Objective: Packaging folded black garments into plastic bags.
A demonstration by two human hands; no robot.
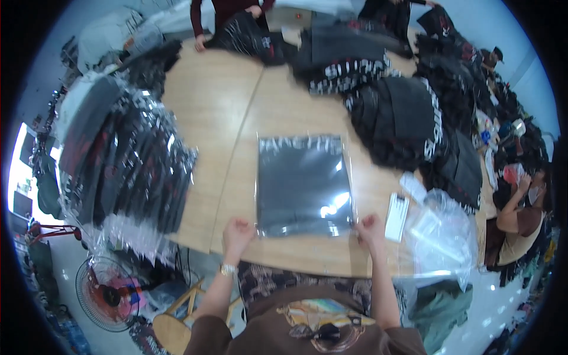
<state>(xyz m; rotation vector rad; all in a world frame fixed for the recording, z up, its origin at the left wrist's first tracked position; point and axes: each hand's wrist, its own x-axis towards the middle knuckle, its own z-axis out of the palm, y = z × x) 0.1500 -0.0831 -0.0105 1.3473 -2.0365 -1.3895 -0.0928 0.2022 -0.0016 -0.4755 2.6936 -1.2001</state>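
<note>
A folded black garment in a clear plastic bag [302,186] lies flat on the wooden table in front of me, pale print showing along its far edge. My left hand [238,236] is closed at the bag's near left corner, fingers pinched on the plastic edge. At the near right corner my right hand [370,229] pinches the film in the same way. The bag looks square and stretched between both hands, with light glaring off its right side.
Bagged black garments [130,160] are heaped at the left. Stacks of folded black garments [402,118] fill the right. A white printed card [396,217] and loose clear plastic bags [441,236] lie beside my right hand. Co-workers handle garments across the table. A fan [108,294] and stool [171,331] stand lower left.
</note>
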